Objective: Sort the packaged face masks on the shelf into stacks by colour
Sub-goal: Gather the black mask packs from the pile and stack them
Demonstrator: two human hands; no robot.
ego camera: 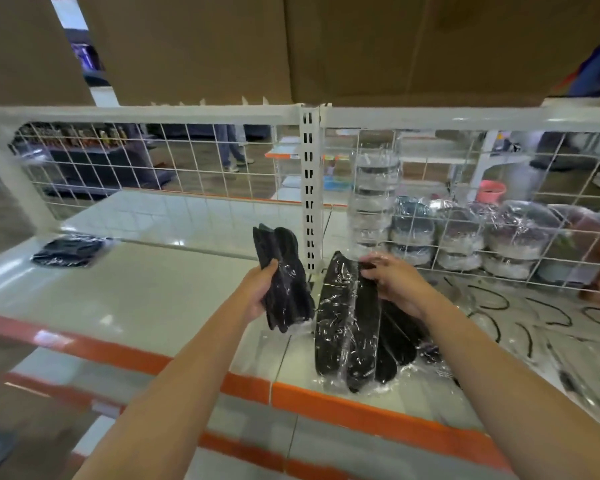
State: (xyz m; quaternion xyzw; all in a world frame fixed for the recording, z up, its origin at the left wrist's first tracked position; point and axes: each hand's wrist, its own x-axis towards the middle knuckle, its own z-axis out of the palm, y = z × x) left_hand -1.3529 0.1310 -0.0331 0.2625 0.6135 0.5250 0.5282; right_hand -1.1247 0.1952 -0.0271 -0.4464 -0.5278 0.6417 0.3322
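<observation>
White shelf (136, 299) with a wire back, mid-sort of black masks.
Left hand (257, 289) gripped a black bundle (284, 282); right hand (395, 282) pinched the standing pile (347, 323) at 3 o'clock. Likely next: carry the bundle to the flat stack (70, 251) at 10 o'clock.

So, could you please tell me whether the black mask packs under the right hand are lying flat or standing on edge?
Standing on edge: the black mask packs lean upright on the shelf, right hand gripping their tops.

Two bare forearms enter from the lower frame edge, ending in the left hand (257, 289) and right hand (395, 282); no sleeves, gloves, rings or watch show
</observation>
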